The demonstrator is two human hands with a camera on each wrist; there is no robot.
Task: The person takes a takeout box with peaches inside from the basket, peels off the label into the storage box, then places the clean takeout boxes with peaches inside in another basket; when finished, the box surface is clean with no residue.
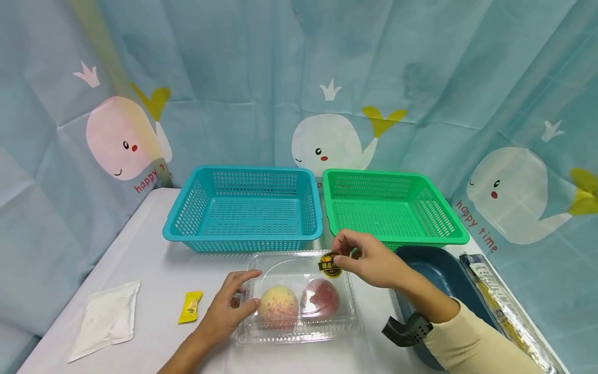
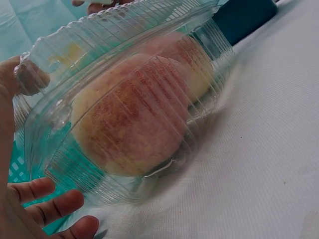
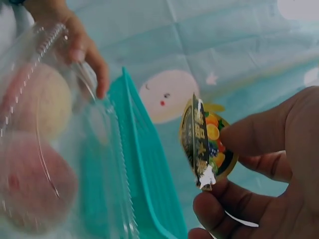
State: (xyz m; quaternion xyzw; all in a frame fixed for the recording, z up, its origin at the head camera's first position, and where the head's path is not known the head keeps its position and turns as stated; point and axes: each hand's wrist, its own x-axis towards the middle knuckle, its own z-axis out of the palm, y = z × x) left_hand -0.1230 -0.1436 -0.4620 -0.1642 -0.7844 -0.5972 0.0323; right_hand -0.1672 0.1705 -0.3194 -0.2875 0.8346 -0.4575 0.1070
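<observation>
A clear plastic clamshell box (image 1: 299,335) with two peaches, a yellowish peach (image 1: 278,306) and a redder peach (image 1: 320,299), sits on the white tabletop. At its left side, my left hand (image 1: 226,306) rests thumb and index finger on the lid edge. The left wrist view shows the other fingers (image 2: 55,206) spread loosely beside the box. Over the box's back right corner, my right hand (image 1: 371,259) pinches a round black-and-gold sticker (image 1: 330,265) between thumb and fingers. In the right wrist view this fruit-printed sticker (image 3: 205,144) is bent and apart from the lid.
Behind the box stand a blue basket (image 1: 243,245) and a green basket (image 1: 397,240). A dark blue tray (image 1: 422,254) and a long foil-like package (image 1: 506,317) lie at right. At left are a white packet (image 1: 106,321) and a small yellow packet (image 1: 190,307).
</observation>
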